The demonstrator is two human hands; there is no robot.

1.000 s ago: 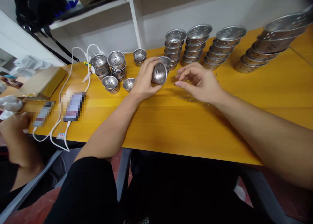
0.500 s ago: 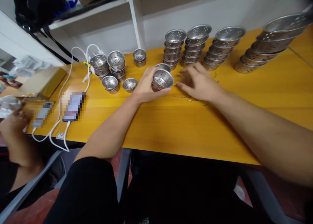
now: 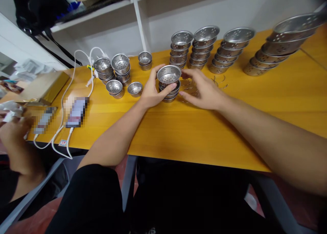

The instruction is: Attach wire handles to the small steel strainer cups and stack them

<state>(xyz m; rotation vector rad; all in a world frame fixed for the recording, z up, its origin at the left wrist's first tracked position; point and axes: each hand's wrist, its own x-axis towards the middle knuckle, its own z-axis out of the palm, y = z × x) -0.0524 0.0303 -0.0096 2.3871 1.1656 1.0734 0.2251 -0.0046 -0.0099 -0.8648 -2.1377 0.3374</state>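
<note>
My left hand [image 3: 152, 90] grips a small perforated steel cup [image 3: 169, 74], upright on top of a short stack of like cups [image 3: 169, 92] on the yellow table [image 3: 178, 125]. Thumb and fingers wrap its left side. My right hand [image 3: 201, 90] hovers just right of the stack, fingers loosely spread over thin wire rings [image 3: 219, 80] lying on the table; nothing shows in it.
Tall stacks of perforated bowls [image 3: 178, 50] stand along the back, larger ones [image 3: 278, 46] to the right. Smaller cups [image 3: 114, 72] cluster at the left. White cables [image 3: 68, 101], a phone [image 3: 76, 111] and a box [image 3: 43, 86] lie far left, near another person's hand [image 3: 12, 131].
My left hand turned the cup upright and set it onto the short stack. My right hand shifted slightly left, close to the stack.
</note>
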